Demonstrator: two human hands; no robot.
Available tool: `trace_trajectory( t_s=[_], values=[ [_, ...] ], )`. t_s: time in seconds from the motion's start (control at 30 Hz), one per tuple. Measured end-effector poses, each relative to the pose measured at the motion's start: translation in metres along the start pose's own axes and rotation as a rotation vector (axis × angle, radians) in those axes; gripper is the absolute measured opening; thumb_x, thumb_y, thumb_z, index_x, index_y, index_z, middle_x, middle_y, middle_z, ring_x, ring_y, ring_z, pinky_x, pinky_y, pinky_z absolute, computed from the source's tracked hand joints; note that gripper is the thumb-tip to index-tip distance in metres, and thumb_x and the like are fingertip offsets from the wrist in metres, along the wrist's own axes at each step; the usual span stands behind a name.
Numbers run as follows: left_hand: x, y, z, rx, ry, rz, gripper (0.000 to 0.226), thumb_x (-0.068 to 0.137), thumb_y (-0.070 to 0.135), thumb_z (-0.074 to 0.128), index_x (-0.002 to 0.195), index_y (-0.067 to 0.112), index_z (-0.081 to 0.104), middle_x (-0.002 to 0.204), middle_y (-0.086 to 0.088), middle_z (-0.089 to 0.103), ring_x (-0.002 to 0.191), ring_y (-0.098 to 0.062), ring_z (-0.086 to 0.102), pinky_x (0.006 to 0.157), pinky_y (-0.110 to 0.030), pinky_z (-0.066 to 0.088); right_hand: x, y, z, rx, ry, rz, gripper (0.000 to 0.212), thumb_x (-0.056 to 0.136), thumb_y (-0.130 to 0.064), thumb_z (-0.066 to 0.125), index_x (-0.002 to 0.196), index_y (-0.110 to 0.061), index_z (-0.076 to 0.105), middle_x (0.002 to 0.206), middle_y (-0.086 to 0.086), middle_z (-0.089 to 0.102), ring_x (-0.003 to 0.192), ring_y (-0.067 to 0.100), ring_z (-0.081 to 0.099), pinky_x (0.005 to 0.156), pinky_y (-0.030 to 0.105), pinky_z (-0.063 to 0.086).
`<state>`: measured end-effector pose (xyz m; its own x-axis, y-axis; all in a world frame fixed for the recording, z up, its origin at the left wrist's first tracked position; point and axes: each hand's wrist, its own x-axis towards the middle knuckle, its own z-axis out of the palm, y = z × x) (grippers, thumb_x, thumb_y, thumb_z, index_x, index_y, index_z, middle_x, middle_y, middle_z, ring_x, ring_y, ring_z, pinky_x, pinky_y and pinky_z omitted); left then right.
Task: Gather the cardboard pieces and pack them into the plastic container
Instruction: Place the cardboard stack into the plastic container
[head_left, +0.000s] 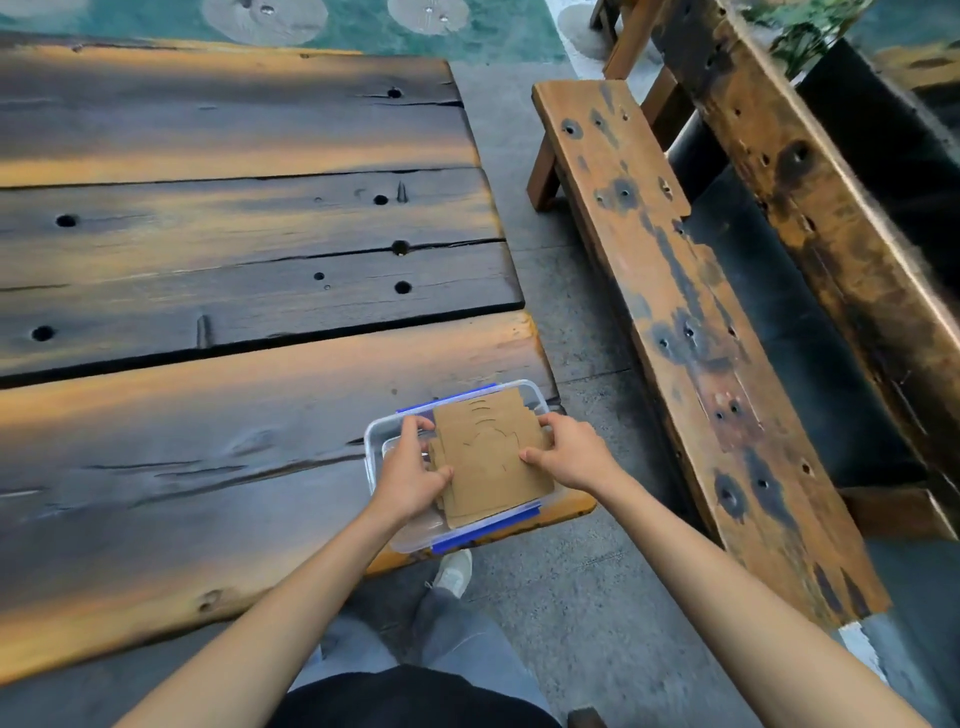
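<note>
Outdoors on grey paving, at a weathered plank table (234, 415) with bolt holes, a matching wooden bench (670, 312) just off to the right. Clear plastic container (375, 435) with blue clips parked at the table's near right corner, its inside mostly hidden under the stack of cardboard pieces (488, 457). Both arms stretched out, left hand (410, 475) and right hand (569, 452) pinching opposite edges of that stack right over the tub.

Brown cardboard pieces (491, 457) lie stacked flat over the clear plastic container (375, 439).
</note>
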<state>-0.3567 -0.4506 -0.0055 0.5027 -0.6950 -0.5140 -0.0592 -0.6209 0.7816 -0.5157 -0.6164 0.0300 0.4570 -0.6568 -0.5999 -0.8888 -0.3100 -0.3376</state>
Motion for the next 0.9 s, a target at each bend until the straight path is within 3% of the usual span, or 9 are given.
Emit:
trace_trajectory(
  t_s=[0.1,0.17,0.23,0.37,0.43,0.63,0.8,0.9],
  values=[
    [0.004,-0.001,0.006,0.046,0.016,-0.057,0.046,0.085,0.004,0.069,0.118,0.02,0.041,0.088,0.005,0.062,0.077,-0.022,0.067,0.069,-0.04,0.059,0.007,-0.003,-0.003,-0.144,-0.037,-0.003,0.05,0.087,-0.048,0.068,0.127,-0.019,0.059,0.126,0.008,0.065,0.117,0.032,0.061,0.097,0.045,0.052],
    [0.006,-0.002,0.008,0.084,0.015,-0.075,0.046,0.085,0.005,0.068,0.118,0.021,0.041,0.086,0.006,0.06,0.078,-0.025,0.069,0.074,-0.044,0.059,0.011,-0.009,-0.003,-0.24,-0.063,-0.011,0.048,0.088,-0.047,0.065,0.123,-0.014,0.059,0.124,0.012,0.064,0.115,0.035,0.061,0.096,0.047,0.053],
    [0.008,-0.003,0.008,0.133,0.013,-0.077,0.045,0.084,0.007,0.068,0.116,0.023,0.041,0.085,0.007,0.06,0.076,-0.022,0.068,0.073,-0.042,0.059,0.015,-0.014,-0.002,-0.316,-0.074,-0.029,0.042,0.091,-0.043,0.063,0.116,-0.01,0.061,0.12,0.014,0.065,0.112,0.035,0.062,0.093,0.044,0.054],
    [0.011,-0.006,0.009,0.215,0.03,-0.058,0.042,0.082,0.01,0.069,0.113,0.023,0.044,0.095,-0.003,0.066,0.067,-0.011,0.062,0.059,-0.02,0.046,0.02,-0.024,0.003,-0.399,-0.063,-0.05,0.035,0.094,-0.032,0.057,0.118,-0.007,0.063,0.121,0.016,0.063,0.112,0.037,0.061,0.089,0.042,0.052],
    [0.012,-0.007,0.011,0.228,0.039,-0.054,0.042,0.081,0.01,0.069,0.116,0.021,0.047,0.1,-0.005,0.069,0.069,-0.013,0.063,0.056,-0.017,0.043,0.02,-0.026,0.005,-0.439,-0.048,-0.062,0.034,0.093,-0.028,0.055,0.119,-0.007,0.062,0.122,0.016,0.062,0.113,0.038,0.061,0.088,0.042,0.052],
    [0.012,-0.004,0.011,0.187,-0.032,-0.035,0.051,0.084,0.012,0.07,0.131,0.019,0.051,0.122,-0.01,0.073,0.094,-0.024,0.073,0.084,-0.036,0.058,0.01,-0.024,0.016,-0.554,0.099,-0.15,0.022,0.092,-0.014,0.053,0.108,-0.008,0.066,0.11,0.013,0.069,0.103,0.036,0.067,0.077,0.037,0.05],
    [0.01,-0.001,0.005,0.222,-0.017,-0.01,0.049,0.095,0.024,0.059,0.142,0.019,0.048,0.137,-0.01,0.066,0.123,-0.026,0.064,0.102,-0.038,0.05,0.001,-0.02,0.012,-0.486,0.14,-0.155,0.022,0.091,-0.016,0.052,0.104,-0.004,0.065,0.107,0.016,0.068,0.102,0.041,0.066,0.077,0.039,0.052],
    [0.007,-0.001,-0.004,0.284,0.008,0.023,0.046,0.1,0.035,0.05,0.144,0.023,0.047,0.14,-0.009,0.065,0.124,-0.027,0.063,0.103,-0.038,0.047,-0.005,-0.016,0.005,-0.435,0.183,-0.147,0.024,0.094,-0.022,0.05,0.102,-0.006,0.065,0.104,0.017,0.068,0.099,0.042,0.066,0.071,0.038,0.048]
  ],
)
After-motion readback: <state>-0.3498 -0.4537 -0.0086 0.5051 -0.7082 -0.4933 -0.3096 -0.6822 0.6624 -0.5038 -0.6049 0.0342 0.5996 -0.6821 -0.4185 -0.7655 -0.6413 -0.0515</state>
